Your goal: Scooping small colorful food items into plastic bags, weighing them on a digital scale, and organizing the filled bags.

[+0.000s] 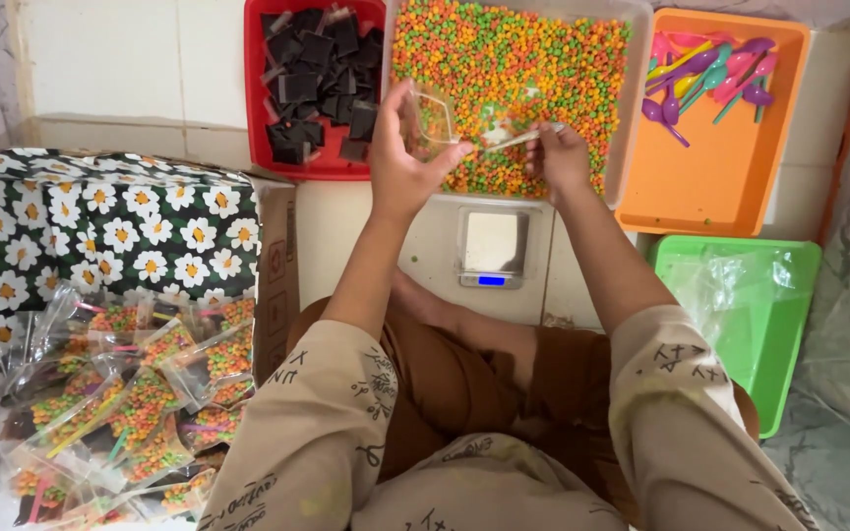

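Observation:
My left hand (pixel 400 162) holds a small clear plastic bag (pixel 432 120) open over a white tray (pixel 636 59) filled with orange, green and yellow pellets (pixel 514 59). My right hand (pixel 560 157) grips a clear scoop (pixel 512 138) whose tip points toward the bag's mouth, just above the pellets. Below both hands a small digital scale (pixel 492 248) with a lit blue display sits on the floor.
A red tray (pixel 258 88) holds dark square pieces. An orange tray (pixel 710 177) holds coloured plastic spoons (pixel 705 74). A green tray (pixel 789 324) holds clear bags. A daisy-patterned box (pixel 100 226) at left contains several filled packets (pixel 140 393).

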